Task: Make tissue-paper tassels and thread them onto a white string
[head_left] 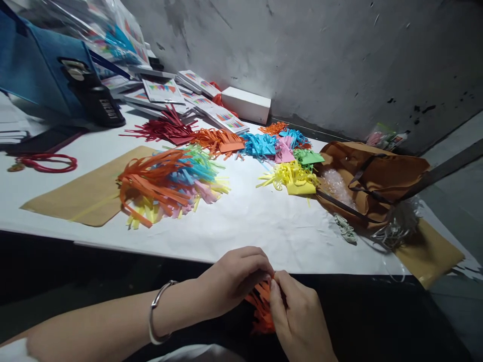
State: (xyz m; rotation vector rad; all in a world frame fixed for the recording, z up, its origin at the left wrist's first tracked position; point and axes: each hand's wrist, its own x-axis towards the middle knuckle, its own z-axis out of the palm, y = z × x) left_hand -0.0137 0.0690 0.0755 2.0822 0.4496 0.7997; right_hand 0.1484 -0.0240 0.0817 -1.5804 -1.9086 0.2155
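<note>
By the white table (234, 231), the left hand (237, 274) and right hand (302, 314) pinch the top of an orange tassel (263, 314), which dangles just below them.

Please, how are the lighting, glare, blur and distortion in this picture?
Head view: the white tabletop is brightly lit, the space below nearly black; the clear plastic bag shows glare; the orange tassel between left hand and right hand looks blurred; the blue bag, far left, seems stretched by the lens.

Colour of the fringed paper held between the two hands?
Orange: the fringed paper shows best in the head view.
</note>
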